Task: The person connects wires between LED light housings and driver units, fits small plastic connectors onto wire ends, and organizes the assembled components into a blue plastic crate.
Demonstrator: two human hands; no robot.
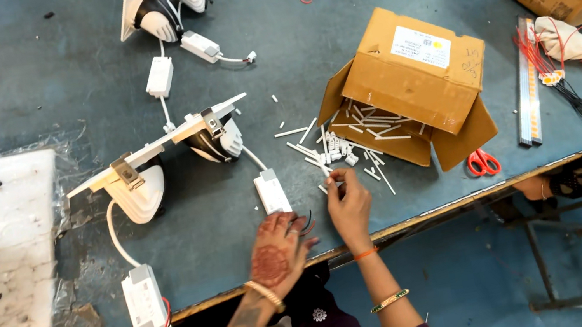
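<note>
Our right hand (pixel 349 205) pinches a small white plastic sleeve piece (pixel 330 177), fingertips closed on it, just in front of the tipped brown cardboard box (pixel 414 76). Our left hand (pixel 278 248) lies left of the box beside a white rectangular driver unit (pixel 271 191), loosely curled over thin dark wires (pixel 306 223); possibly gripping them, we cannot tell. Red-handled scissors (pixel 482 161) lie right of the box.

Even, fairly bright overhead light; shadows soft and short. Mild glare on white lamps (pixel 182 146) left of the fingers. Focus sharp around hands; straight bench (pixel 56 77) edge bows at frame margins.
</note>
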